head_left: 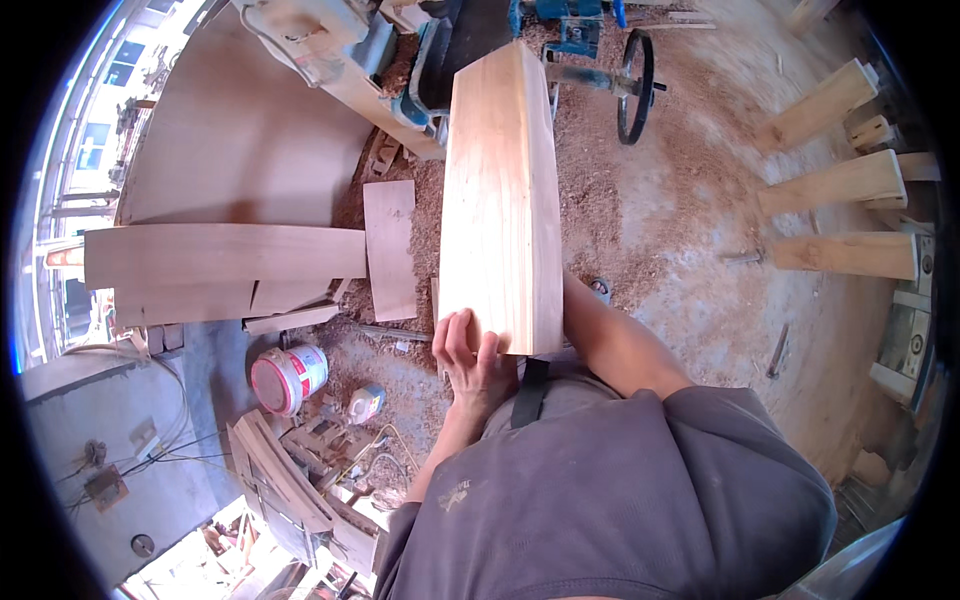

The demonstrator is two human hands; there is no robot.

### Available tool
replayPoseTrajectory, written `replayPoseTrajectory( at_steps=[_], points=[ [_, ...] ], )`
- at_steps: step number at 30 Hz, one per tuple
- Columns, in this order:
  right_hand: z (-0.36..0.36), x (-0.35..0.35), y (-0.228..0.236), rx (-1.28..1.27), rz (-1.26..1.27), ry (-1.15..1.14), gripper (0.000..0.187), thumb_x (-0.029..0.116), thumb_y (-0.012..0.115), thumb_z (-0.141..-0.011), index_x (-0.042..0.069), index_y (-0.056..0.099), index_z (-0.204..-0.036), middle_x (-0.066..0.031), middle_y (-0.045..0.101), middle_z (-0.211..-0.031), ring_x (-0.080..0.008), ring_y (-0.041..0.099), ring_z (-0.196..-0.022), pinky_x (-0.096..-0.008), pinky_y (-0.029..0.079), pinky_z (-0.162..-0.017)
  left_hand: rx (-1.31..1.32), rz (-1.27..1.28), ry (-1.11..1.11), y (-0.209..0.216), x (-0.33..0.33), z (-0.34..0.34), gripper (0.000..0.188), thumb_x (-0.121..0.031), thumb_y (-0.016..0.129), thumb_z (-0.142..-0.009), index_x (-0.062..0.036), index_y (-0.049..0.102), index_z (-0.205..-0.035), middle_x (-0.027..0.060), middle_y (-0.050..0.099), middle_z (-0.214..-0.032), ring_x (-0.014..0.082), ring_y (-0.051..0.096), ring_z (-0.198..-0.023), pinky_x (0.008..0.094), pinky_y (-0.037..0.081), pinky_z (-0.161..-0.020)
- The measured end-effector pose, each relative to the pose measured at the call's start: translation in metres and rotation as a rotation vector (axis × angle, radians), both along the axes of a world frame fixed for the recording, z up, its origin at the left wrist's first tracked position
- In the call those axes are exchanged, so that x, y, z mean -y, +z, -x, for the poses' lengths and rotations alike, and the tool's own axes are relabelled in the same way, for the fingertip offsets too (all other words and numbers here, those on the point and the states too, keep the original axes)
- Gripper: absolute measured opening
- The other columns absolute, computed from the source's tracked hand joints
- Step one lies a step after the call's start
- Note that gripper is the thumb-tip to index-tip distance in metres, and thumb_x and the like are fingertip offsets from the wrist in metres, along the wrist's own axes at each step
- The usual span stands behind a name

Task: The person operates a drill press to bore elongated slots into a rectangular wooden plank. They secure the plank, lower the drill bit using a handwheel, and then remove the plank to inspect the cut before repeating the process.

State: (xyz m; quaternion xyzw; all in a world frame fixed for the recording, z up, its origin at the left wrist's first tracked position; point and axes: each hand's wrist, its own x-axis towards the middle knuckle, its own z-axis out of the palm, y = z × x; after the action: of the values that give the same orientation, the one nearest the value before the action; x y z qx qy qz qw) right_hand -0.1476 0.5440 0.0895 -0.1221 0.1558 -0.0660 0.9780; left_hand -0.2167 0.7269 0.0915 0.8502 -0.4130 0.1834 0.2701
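Note:
A long, thick pale wooden board (pixel 490 210) stretches away from my waist, its far end over the dark bed of a blue machine (pixel 480 50). My left hand (pixel 472 360) grips the board's near left corner, its fingers curled over the top face. On the right side my right forearm (pixel 620 345) runs in under the board. The right hand itself is hidden beneath the wood, so its fingers do not show.
A black handwheel (pixel 635 87) sticks out of the machine. At left are flat boards (pixel 230 250), a large curved panel (pixel 250 110), a bucket (pixel 282 385) and a plastic jug (pixel 366 404). Several planks (pixel 840 185) stand at right. Shavings (pixel 620 200) cover the floor.

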Motion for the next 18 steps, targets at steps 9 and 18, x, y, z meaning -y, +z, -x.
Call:
replayPoseTrajectory(
  at_steps=[9, 18],
  points=[
    [0.026, -0.003, -0.058, -0.318, 0.398, 0.216, 0.054, 0.040, 0.041, -0.099, -0.001, 0.051, -0.133, -0.0182, 0.063, -0.119, -0.0299, 0.065, -0.105, -0.0419, 0.053, -0.092, -1.494, 0.620, -0.144, -0.003, 0.008, -0.102, 0.092, -0.035, 0.073, -0.079, 0.0134, 0.029, -0.143, 0.0227, 0.047, -0.142, 0.0279, 0.046, -0.130, 0.0382, 0.038, -0.105],
    [0.039, 0.002, -0.051, -0.695, 1.862, -0.159, 0.097, 0.022, 0.079, -0.073, -0.001, 0.022, -0.148, -0.0307, 0.044, -0.134, -0.0488, 0.038, -0.127, -0.0533, 0.027, -0.110, -1.773, 0.980, 0.119, -0.079, 0.068, -0.139, 0.047, -0.012, 0.073, -0.081, 0.0029, 0.050, -0.120, 0.0140, 0.063, -0.108, 0.0236, 0.064, -0.097, 0.0388, 0.054, -0.088]
  ],
)
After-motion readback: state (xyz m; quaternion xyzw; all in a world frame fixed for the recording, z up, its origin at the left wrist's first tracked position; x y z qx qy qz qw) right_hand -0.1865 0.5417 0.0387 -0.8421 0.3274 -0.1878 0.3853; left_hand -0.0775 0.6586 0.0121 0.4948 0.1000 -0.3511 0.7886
